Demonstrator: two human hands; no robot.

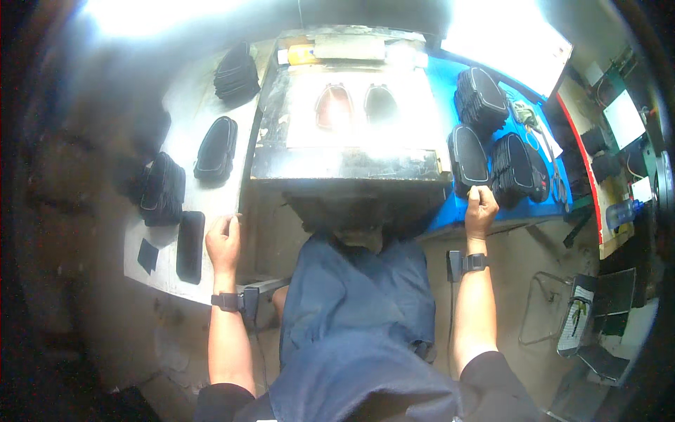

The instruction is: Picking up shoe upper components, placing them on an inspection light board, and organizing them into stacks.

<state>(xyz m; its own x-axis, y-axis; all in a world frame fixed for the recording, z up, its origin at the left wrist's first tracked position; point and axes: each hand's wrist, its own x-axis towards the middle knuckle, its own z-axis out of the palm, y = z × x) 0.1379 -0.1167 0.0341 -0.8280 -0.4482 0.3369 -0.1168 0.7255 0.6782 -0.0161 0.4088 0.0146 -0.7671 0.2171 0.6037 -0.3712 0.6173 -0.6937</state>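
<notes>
My left hand (223, 245) rests at the right edge of the pale left table, its fingers curled together; whatever they may hold is hidden. Beside it lies a long black rectangular pad (190, 247). My right hand (481, 213) is closed at the near end of a pile of black sole-shaped pieces (470, 158) with light outlines, on the blue table. The fingertips seem to touch the pile, but I cannot tell if they grip a piece. Ahead, on a brightly lit board, lie a reddish sole shape (333, 107) and a dark one (380, 104), washed out by glare.
More black stacks stand on the left table (165, 265) and the blue table (439, 218). A small dark square (148, 256) lies at the near left. Scissors (557, 184) are at the blue table's right edge. A folding chair (598, 316) stands at the right.
</notes>
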